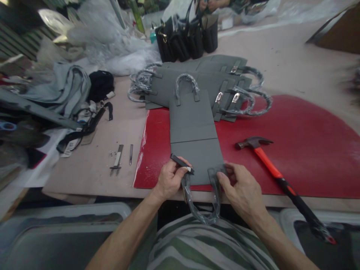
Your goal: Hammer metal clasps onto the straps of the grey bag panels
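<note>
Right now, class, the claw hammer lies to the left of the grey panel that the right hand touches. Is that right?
Not quite: the head view shows the claw hammer lying to the right of the grey panel that the right hand touches.

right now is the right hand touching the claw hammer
Apart: the head view shows a strip of red sheet between the right hand and the claw hammer.

The left hand (171, 179) hides one end of the near handle (204, 216) from me, and I can't see whether the right hand (244, 185) reaches beneath the grey panel (194, 129). I can't read the blurred label (68, 148). My view's right edge crops the brown object (340, 32); its top cuts off a co-worker (214, 5).
</note>
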Tool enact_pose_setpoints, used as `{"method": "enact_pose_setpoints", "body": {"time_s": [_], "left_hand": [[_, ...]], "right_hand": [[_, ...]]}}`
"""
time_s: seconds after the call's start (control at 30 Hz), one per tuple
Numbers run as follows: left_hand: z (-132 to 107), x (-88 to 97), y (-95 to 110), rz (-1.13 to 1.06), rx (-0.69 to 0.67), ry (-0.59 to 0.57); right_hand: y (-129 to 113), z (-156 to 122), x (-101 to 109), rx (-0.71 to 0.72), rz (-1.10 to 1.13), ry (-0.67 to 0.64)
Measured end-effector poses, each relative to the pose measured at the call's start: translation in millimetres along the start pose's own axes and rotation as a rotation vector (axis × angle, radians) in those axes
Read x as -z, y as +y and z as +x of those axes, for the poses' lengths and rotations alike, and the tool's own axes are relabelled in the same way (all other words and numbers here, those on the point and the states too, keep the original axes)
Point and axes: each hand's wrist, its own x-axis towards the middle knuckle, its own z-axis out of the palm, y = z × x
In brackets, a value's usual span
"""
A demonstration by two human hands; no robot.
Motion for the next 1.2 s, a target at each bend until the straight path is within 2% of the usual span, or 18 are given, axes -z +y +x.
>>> {"method": "enact_pose_setpoints", "body": {"time_s": [0.13,0.23,0.37,0.43,0.53,0.7,0.8,0.97,1.13,1.2], "left_hand": [[-8.0,3.2,4.2,0.025,-0.008,-0.029],[-21.5,4.2,3.2,0.018,0.006,-0.047],[-42.9,-1.5,-0.3,0.021,-0.030,-0.004],[-49.8,-6.4,-0.3,0.027,-0.053,0.026],[-53.3,-12.3,1.7,0.046,-0.077,0.044],[-51.6,-14.7,3.4,0.015,-0.052,0.069],[-51.3,-14.7,4.8,-0.001,-0.044,0.063],[-47.2,-15.9,11.9,-0.088,0.031,0.080],[-40.1,-15.2,19.5,-0.215,0.146,0.088],[-38.7,-14.6,22.3,-0.231,0.161,0.079]], "right_hand": [[-6.9,-25.3,10.5,-0.127,0.166,-0.053],[-8.5,-47.1,12.0,-0.313,0.354,-0.044],[-0.7,-75.3,0.4,-0.646,0.847,0.013],[5.6,-85.9,-8.2,-0.736,1.143,0.006],[12.1,-96.8,-19.5,-0.756,1.452,-0.125],[7.5,-106.0,-35.7,-0.867,1.711,-0.317],[2.8,-106.0,-44.5,-0.824,1.756,-0.437],[-1.0,-103.8,-49.9,-0.670,1.744,-0.545],[-17.9,-96.1,-56.5,-0.367,1.562,-0.474],[-25.9,-91.2,-63.2,-0.372,1.477,-0.413]]}}
